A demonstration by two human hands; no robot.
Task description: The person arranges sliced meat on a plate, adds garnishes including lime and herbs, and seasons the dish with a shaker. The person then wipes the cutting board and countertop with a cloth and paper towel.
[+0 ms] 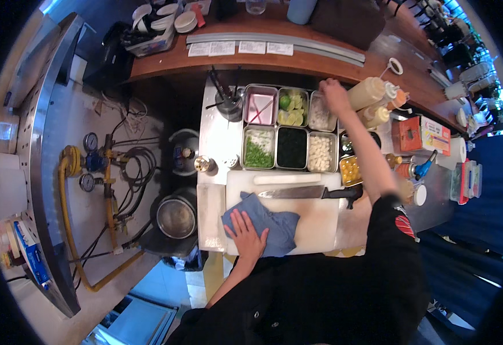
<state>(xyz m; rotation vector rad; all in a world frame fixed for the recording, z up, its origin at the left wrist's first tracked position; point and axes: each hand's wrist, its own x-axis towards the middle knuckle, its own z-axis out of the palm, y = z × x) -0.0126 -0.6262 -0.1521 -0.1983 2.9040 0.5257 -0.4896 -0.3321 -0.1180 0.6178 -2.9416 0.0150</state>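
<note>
My left hand [248,236] lies flat, fingers spread, on a blue cloth [279,226] on a white cutting board [318,233]. Above the cloth, a kitchen knife [292,192] with a black handle lies across the board, below a long white strip [286,179]. My right hand [334,95] reaches to the far edge of a metal container of pale pieces [319,114], beside squeeze bottles [367,93]; its fingers are bent, and what they touch is unclear. Nearby containers hold cut limes [294,113], chopped green herbs [258,153], dark green matter [292,147] and white cubes [321,153].
A wooden shelf [311,69] with paper slips runs behind the containers. Yellow round items [350,169], a blow torch [425,167] and cardboard boxes [424,133] stand to the right. Pots [176,217], gas piping [63,194] and gauges are at left.
</note>
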